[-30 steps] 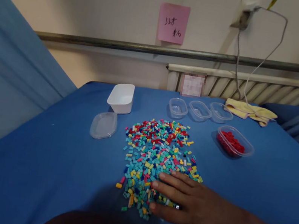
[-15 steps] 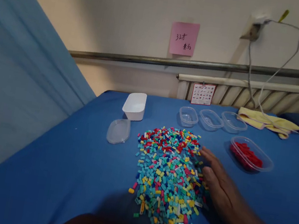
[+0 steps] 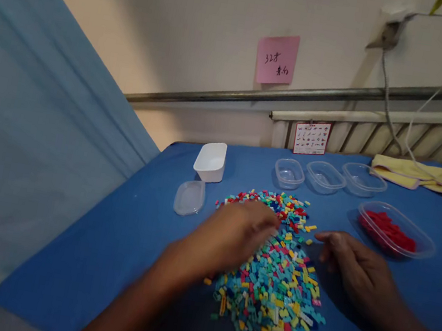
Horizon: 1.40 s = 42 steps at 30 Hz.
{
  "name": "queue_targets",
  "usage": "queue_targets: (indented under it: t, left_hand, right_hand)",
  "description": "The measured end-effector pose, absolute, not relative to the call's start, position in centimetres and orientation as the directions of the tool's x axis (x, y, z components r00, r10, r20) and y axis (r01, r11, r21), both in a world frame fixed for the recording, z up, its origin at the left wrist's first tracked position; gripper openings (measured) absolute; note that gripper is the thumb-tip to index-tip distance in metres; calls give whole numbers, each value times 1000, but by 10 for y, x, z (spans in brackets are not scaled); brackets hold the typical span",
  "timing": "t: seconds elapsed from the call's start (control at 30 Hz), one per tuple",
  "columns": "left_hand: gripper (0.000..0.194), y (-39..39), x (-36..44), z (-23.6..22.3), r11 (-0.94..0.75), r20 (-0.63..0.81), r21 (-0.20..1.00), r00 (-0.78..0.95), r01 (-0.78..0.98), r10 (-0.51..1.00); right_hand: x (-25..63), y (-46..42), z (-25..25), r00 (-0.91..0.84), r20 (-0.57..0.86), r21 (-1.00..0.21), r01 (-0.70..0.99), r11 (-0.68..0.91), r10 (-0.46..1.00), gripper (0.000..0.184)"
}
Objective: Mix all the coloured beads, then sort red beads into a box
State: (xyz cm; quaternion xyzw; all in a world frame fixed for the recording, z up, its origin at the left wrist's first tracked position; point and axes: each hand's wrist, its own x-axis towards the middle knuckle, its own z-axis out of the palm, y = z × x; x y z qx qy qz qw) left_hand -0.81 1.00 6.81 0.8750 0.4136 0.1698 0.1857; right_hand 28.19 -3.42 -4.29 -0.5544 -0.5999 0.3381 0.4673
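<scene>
A heap of small coloured bricks, mostly turquoise with yellow, red and pink, lies on the blue cloth. My left hand rests over the heap's upper left part, knuckles up, fingers curled down into the bricks; what they hold is hidden. My right hand lies on the cloth at the heap's right edge, fingers bent loosely and apart, nothing in them. A clear tub of red bricks stands to the right of it.
Three clear tubs stand in a row behind the heap. A white tub and a clear lid are at the back left. A yellow cloth with a cable lies at the back right. The table's left edge drops off.
My left hand has come in from below and settled on the heap. My right hand has slid from the heap's front to its right edge. The camera has swung left.
</scene>
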Motion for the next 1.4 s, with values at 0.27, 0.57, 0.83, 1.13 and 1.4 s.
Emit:
queue_targets:
  t: [0.27,0.57,0.83,1.13,1.4]
  left_hand:
    - [23,64,-61,20,-494,-12,148,501,857,865]
    - [14,61,-62,28,-410,-83,240,440,880,894]
    - [10,66,-78,28,-330,3,403,359,854,933]
    - [22,67,-83,23,-451,33,346,469,823,882]
    - [24,71,-79,22,-539,-75,119,549,834,832]
  right_hand:
    - [284,-28,-54,-134,167,-909,363,206,977,42]
    - [281,-29,-44,-188,155,-890,400,220,970,44]
    - [278,-30,-36,-191,174,-884,401,239,966,47]
    - [281,-29,-42,-203,154,-885,408,226,967,43]
    - [282,-29,-44,-221,149,-880,416,232,964,40]
